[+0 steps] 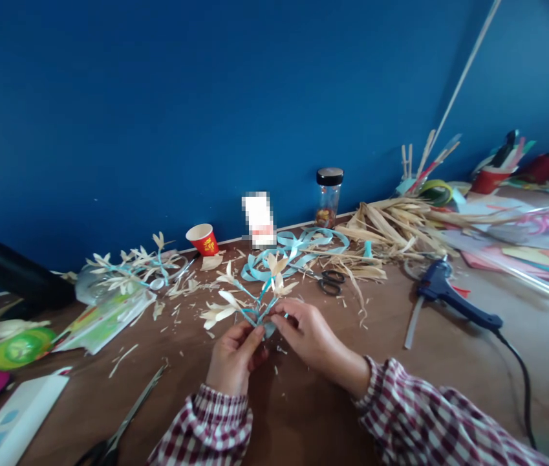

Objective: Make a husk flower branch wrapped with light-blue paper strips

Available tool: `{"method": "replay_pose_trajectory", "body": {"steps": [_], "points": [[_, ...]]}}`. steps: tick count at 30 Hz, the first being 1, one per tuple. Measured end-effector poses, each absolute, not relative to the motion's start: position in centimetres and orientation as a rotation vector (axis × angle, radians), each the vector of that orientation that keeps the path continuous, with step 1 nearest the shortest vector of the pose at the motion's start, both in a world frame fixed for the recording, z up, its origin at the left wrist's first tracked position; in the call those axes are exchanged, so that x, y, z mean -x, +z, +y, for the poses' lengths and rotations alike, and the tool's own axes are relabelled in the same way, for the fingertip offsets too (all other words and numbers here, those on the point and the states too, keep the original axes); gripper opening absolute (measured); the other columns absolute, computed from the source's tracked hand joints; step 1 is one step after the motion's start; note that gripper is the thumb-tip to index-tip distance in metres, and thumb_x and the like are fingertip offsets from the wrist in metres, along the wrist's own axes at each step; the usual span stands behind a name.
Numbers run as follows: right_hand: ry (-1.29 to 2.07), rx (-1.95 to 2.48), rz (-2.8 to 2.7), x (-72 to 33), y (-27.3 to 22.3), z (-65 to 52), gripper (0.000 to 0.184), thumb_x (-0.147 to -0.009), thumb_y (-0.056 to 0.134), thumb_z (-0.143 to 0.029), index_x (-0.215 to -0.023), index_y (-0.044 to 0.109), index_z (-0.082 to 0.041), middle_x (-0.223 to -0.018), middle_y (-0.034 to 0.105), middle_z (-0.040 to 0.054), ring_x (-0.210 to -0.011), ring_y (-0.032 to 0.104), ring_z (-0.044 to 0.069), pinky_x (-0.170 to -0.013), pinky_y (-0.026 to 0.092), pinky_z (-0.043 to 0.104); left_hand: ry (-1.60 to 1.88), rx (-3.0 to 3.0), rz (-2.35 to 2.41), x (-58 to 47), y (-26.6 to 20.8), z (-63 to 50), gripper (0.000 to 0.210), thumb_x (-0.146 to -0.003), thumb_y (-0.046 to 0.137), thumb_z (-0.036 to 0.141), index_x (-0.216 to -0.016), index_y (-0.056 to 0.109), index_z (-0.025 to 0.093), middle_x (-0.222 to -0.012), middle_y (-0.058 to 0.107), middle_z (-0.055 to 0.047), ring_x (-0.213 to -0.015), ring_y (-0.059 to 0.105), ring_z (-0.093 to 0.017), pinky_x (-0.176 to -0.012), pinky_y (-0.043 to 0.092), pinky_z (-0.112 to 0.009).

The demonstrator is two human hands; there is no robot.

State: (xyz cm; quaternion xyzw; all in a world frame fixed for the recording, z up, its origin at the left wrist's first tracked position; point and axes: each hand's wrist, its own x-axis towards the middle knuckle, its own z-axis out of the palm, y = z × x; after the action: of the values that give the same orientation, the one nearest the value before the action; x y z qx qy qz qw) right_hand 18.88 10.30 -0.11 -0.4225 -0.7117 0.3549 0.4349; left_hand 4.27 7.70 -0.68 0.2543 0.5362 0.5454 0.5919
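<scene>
Between my two hands stands a branched spray of cream flowers (226,309), made of husk-like petals on stems wrapped in light blue ribbon. My left hand (236,353) pinches the joined stems low down, thumb on top. Against the stem junction, the fingers of my right hand (306,327) are pressed together; a bit of pale blue ribbon (269,329) shows between the hands, and its ends are hidden. Behind the flowers, a loose coil of light blue ribbon (320,241) lies on the brown table (313,421). Small black-handled scissors (331,282) rest beside that coil.
A blue glue gun (463,303) with a cord lies at right. Dried corn husks (390,223), a lidded jar (328,197) and a red paper cup (203,239) line the wall. More husk flowers (126,268) sit at left. Long scissors (123,424) lie near the front; scraps are scattered about.
</scene>
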Motion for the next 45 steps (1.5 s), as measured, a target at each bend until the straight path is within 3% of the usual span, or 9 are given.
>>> {"method": "replay_pose_trajectory", "body": {"steps": [6,16,27,35,45], "points": [[1.097,1.115,-1.823,-18.8,-0.9,10.5,0.012,-0.084,0.051,-0.021,-0.076,0.059,-0.016,-0.065,0.058,-0.0012,-0.06,0.052,0.011,-0.056,0.039,0.021,1.236,-0.606,1.233,-4.4,-0.5,7.5,0.035,-0.046,0.085,0.031,-0.074,0.071,0.014,-0.067,0.069,-0.002,-0.058,0.062,-0.011,-0.052,0.052,-0.019],[1.206,1.149,-1.836,-19.2,-0.6,10.7,0.01,-0.075,0.058,-0.021,-0.079,0.063,-0.014,-0.061,0.055,-0.0036,-0.053,0.044,0.008,-0.049,0.034,0.017,1.151,-0.661,1.236,-4.3,-0.2,7.5,0.037,-0.05,0.083,0.034,-0.079,0.07,0.014,-0.069,0.066,-0.003,-0.061,0.06,-0.012,-0.049,0.052,-0.02],[1.086,1.149,-1.899,-19.1,-1.1,10.4,0.007,-0.073,0.057,-0.018,-0.076,0.062,-0.015,-0.064,0.06,-0.0014,-0.058,0.051,0.01,-0.053,0.037,0.019,1.127,-0.675,1.252,-4.1,-1.0,7.7,0.039,-0.048,0.084,0.032,-0.079,0.07,0.014,-0.073,0.068,-0.004,-0.065,0.061,-0.014,-0.054,0.055,-0.023],[1.067,1.124,-1.985,-19.4,-1.1,10.4,0.011,-0.071,0.056,-0.016,-0.075,0.066,-0.015,-0.07,0.066,0.0004,-0.064,0.058,0.012,-0.058,0.039,0.02,1.143,-0.828,1.336,-4.1,-1.4,7.8,0.033,-0.052,0.081,0.037,-0.071,0.067,0.013,-0.066,0.065,-0.002,-0.059,0.059,-0.012,-0.053,0.053,-0.023],[1.212,1.114,-2.004,-19.5,-1.6,10.6,0.014,-0.072,0.051,-0.018,-0.064,0.061,-0.013,-0.055,0.052,-0.0037,-0.054,0.044,0.008,-0.048,0.031,0.016,1.08,-1.011,1.354,-4.0,-2.1,7.7,0.028,-0.058,0.076,0.038,-0.069,0.066,0.014,-0.06,0.062,0.0,-0.056,0.057,-0.013,-0.052,0.052,-0.024]]}}
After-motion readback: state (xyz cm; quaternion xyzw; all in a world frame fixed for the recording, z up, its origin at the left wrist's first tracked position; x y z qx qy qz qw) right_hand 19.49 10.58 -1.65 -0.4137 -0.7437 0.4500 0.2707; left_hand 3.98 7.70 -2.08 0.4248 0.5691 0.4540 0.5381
